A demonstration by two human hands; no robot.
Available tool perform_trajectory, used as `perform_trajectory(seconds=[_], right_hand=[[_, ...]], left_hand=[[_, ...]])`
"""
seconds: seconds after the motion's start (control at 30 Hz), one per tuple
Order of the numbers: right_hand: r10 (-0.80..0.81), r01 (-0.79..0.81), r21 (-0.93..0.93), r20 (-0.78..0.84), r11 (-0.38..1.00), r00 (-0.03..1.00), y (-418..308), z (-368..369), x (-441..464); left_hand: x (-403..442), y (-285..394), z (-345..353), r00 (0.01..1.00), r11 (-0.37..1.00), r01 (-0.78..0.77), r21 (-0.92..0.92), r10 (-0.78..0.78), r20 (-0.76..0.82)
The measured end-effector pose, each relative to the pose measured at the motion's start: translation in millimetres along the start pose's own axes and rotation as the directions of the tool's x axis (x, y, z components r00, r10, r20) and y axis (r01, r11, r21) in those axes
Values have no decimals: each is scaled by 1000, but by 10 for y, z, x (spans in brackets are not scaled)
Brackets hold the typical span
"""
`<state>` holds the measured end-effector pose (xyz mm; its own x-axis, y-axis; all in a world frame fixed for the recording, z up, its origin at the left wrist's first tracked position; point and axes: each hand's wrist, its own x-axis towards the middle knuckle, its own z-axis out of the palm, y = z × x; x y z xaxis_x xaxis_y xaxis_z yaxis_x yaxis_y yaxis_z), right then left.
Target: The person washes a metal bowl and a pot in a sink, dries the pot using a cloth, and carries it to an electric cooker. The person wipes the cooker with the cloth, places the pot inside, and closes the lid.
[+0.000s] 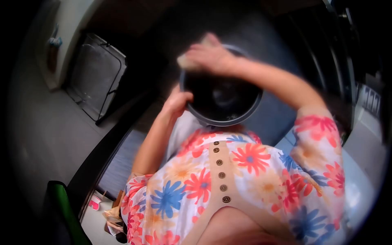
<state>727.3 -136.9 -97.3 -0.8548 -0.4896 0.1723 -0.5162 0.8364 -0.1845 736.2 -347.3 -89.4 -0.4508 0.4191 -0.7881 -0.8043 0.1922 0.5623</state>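
A dark round cooking pot (222,98) with a grey rim is held in front of my body, its open mouth towards me. Small pale markings show inside near the rim closest to me. My left hand (178,102) grips the pot's left rim, with the thumb over the edge. Across the far left part of the rim lies my right hand (212,58), closed on a pale cloth or sponge (188,62); blur hides which. The fingers of this hand are smeared but bent around it. The pot's outside is mostly hidden.
A framed, greyish panel (96,73) leans at the left by a pale wall. At the lower left is a green object (65,208) near a dark edge. Dark racks or slats (314,61) stand at the right. A pink item (94,202) lies low on the left.
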Motion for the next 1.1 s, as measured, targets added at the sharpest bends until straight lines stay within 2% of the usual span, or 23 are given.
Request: perform_trajectory(seconds=[0.13,0.23,0.27,0.37,0.4,0.43,0.5,0.57,0.6,0.63,0.67,0.7,0.77,0.8,0.83,0.87,0.9,0.93,0.97,1.0,1.03,1.07,1.1], right_hand=[[216,-231,44,225,972,950,176,226,-270],[388,-390,2,81,921,918,-91,94,-187],[457,-453,83,-28,887,889,-207,189,-209],[567,-575,332,131,748,813,-742,350,-241],[597,-630,299,204,717,776,-861,492,-210],[639,-678,371,243,634,730,-753,503,-158],[749,-844,363,404,395,525,-747,916,-20],[778,-891,406,487,202,398,-698,1363,84],[860,-752,659,394,-18,325,-739,2076,172],[924,-482,864,294,-147,245,-781,2768,257],[854,-676,730,287,98,434,-994,1961,209],[750,-731,561,269,388,605,-1231,975,189],[406,-691,529,563,492,720,-1503,728,82],[239,-682,414,721,603,650,-1528,775,-9],[85,-628,312,850,713,520,-1535,813,-129],[26,-528,265,876,807,481,-1473,735,-238],[-51,-223,181,871,958,489,-595,723,-292],[2,-137,72,879,988,477,-422,966,-379],[60,-121,12,816,993,575,-147,1571,-496],[140,-175,-27,720,984,680,-107,1442,-408],[217,-237,-48,604,970,767,-77,1292,-311],[454,-578,105,512,810,729,-209,974,-192],[510,-582,69,407,810,758,-288,1069,-183]], left_hand=[[-105,-274,-176,994,999,41,33,-37,-105],[-189,-274,-425,982,981,27,192,10,-190],[-209,-318,-438,976,985,-38,169,74,-207],[-198,-438,-685,963,974,-113,196,156,-218],[-199,-460,-727,959,968,-161,192,199,-202],[-243,-373,-551,942,962,-218,167,252,-221],[-382,-352,-395,935,961,-242,136,268,-231],[-223,-599,-413,842,854,-458,244,505,-187],[-314,-590,-333,862,864,-426,267,477,-169],[-406,-583,-255,881,872,-394,290,449,-151],[-411,-520,-171,848,843,-469,264,513,-133],[-420,-551,-235,835,828,-495,265,538,-120],[-469,-575,-383,828,821,-508,260,549,-113],[-526,-562,-434,843,834,-496,242,530,-96],[-583,-547,-484,857,846,-483,224,510,-80],[-638,-530,-533,870,859,-469,208,490,-63],[-374,-163,-219,856,856,-498,141,511,-79],[-300,-340,-250,799,806,-562,188,587,-127],[-315,-382,-223,823,833,-523,182,549,-144],[-377,-377,-150,845,858,-484,171,509,-164],[-423,-379,-90,863,881,-447,155,470,-187],[-435,-400,-61,872,896,-432,102,444,-207],[-438,-429,-54,882,909,-414,54,415,-223]])
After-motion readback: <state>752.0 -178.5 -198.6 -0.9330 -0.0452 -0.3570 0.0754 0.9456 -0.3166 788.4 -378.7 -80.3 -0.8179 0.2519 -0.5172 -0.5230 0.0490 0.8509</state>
